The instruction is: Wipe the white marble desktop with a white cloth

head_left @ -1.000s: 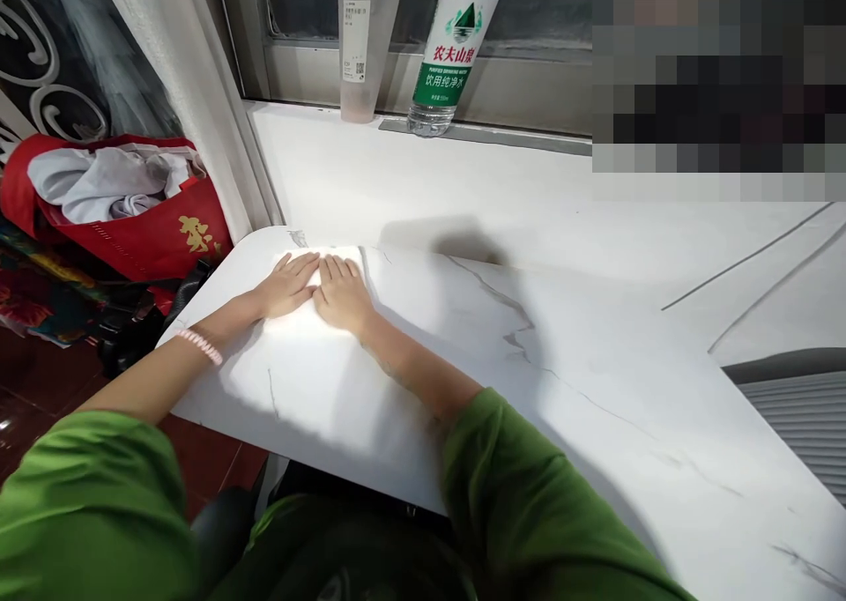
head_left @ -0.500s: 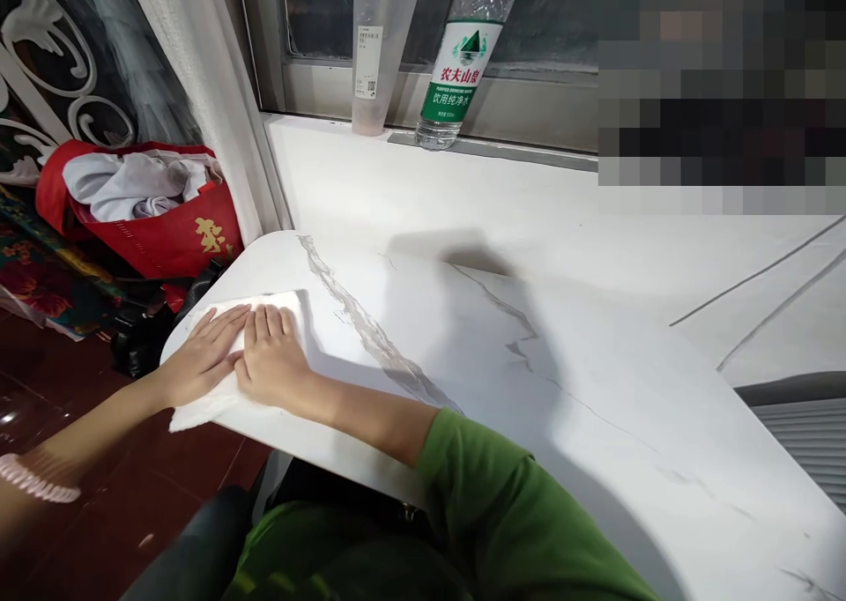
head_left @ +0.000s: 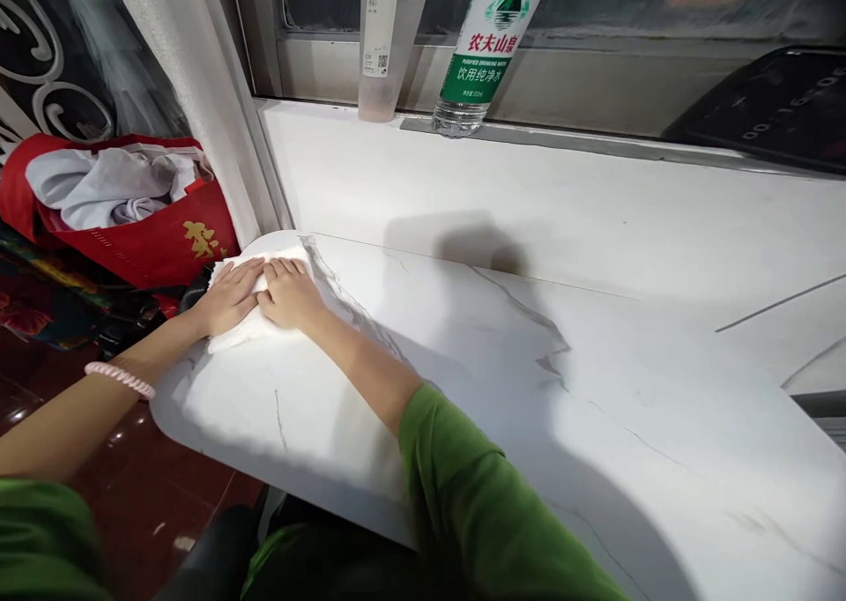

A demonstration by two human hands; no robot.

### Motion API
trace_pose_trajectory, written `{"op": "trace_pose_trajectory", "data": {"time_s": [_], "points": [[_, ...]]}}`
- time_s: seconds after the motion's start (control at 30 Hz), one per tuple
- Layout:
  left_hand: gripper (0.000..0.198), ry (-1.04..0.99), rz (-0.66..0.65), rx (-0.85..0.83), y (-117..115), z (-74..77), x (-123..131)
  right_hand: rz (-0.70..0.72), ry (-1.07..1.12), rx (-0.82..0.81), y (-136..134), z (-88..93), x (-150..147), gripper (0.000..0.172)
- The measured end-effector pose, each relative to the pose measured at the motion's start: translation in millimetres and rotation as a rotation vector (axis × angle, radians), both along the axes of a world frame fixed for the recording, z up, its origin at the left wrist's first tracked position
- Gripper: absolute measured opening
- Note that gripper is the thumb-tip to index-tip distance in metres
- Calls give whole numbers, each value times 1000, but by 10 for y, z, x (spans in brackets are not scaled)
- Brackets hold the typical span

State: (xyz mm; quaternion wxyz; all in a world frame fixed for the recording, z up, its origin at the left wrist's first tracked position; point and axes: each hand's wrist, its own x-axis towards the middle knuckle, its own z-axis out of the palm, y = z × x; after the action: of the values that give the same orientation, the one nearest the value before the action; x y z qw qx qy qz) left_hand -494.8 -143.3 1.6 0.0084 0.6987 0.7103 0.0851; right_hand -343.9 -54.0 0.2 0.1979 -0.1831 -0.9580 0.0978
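Observation:
A white cloth (head_left: 246,332), which may be a thick paper towel, lies spread at the far left corner of the white marbled tabletop (head_left: 489,381). My left hand (head_left: 228,301) rests flat on its left part, fingers stretched out. Close beside it, my right hand (head_left: 289,293) presses on the right part of the cloth, palm down, its fingers pointing away from me. Both hands are open and push down on the cloth without gripping it. Part of the cloth is hidden under them.
On the window ledge stand a clear plastic cup (head_left: 389,63) and a leaning water bottle (head_left: 486,50). A dark phone (head_left: 773,112) rests against the window at the right. Left of the table are a white curtain (head_left: 181,81) and a red bag (head_left: 138,248) holding pale fabric.
Both hands and the cloth have moved away from me, from the table's near left edge to its far left corner. The view has also shifted slightly.

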Motion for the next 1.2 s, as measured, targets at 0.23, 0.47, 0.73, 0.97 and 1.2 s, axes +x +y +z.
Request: {"op": "trace_pose_trajectory", "data": {"time_s": [0.23, 0.47, 0.73, 0.97, 1.2], "points": [[61, 18, -31, -59, 622, 65, -19, -96, -12, -7, 498, -44, -70, 49], [59, 16, -87, -54, 847, 77, -6, -177, -26, -5, 581, -76, -27, 51], [60, 27, -32, -16, 536, 16, 274, -98, -48, 50, 399, -71, 253, 54], [58, 59, 95, 99, -202, -68, 897, 105, -62, 134, -37, -26, 763, 53], [57, 135, 144, 195, -942, -137, 1451, 216, -15, 105, -596, -40, 1179, 56]]}}
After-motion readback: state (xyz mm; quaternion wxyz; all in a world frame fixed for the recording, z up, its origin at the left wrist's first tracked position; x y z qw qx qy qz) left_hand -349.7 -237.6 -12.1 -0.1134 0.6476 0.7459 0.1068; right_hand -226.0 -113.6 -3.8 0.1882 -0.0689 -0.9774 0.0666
